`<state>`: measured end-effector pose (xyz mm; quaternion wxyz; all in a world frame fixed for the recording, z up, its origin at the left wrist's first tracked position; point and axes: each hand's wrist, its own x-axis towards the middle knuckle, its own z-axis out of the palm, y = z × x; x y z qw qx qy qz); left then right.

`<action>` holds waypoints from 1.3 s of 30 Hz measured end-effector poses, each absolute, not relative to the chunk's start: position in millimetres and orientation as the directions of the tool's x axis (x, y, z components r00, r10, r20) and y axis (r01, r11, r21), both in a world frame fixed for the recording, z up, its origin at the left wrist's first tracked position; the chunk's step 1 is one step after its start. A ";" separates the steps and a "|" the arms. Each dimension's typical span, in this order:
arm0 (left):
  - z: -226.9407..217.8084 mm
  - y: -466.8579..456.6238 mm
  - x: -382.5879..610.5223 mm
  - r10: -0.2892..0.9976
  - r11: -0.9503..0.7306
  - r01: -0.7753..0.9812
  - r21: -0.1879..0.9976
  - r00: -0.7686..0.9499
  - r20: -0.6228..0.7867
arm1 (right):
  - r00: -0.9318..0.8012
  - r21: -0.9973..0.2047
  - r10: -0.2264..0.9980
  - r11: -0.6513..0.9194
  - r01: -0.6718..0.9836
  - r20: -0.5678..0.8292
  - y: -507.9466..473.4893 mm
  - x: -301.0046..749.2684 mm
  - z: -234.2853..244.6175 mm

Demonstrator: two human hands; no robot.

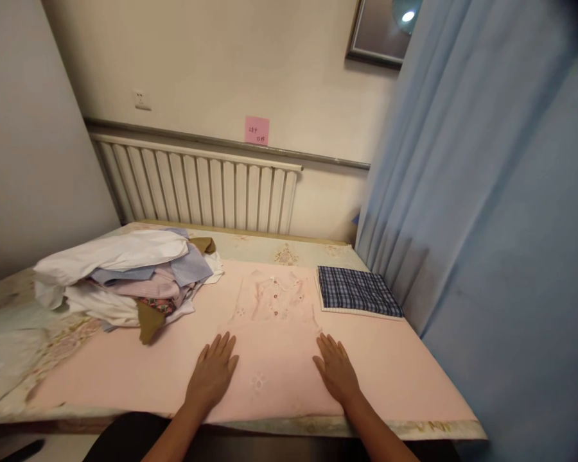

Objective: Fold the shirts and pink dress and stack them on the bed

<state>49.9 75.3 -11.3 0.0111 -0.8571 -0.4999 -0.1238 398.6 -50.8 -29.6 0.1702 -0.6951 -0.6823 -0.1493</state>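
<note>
A pale pink buttoned garment with a small flower pattern lies spread flat in front of me, its neckline toward the wall. It nearly matches the pink cloth beneath it. My left hand rests palm down along its left edge, fingers stretched out. Opposite, my right hand lies flat at its right edge, fingers also extended. Neither hand grips anything. Just beyond my right hand is a dark blue plaid folded cloth, on top of a folded white piece.
A heap of crumpled clothes sits at the left. Floral bedding shows around the pink cloth. A radiator runs along the wall behind, with a pink note above it. The blue curtain hangs along the right side.
</note>
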 end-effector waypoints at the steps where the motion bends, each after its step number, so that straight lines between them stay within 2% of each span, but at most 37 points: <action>1: -11.2 75.0 49.5 0.855 -0.498 0.861 0.104 0.468 0.224 | 0.025 -0.029 0.896 -0.013 0.999 0.444 -50.8 398.4 -30.0; 16: -9.1 73.0 50.6 0.847 -0.497 0.861 0.106 0.455 0.275 | 0.035 -0.073 0.880 0.000 0.997 0.473 -51.3 400.1 -32.4; 39: -12.1 71.3 48.9 0.831 -0.510 0.851 0.124 0.450 0.327 | 0.023 -0.046 0.870 -0.001 0.999 0.492 -53.4 398.7 -32.9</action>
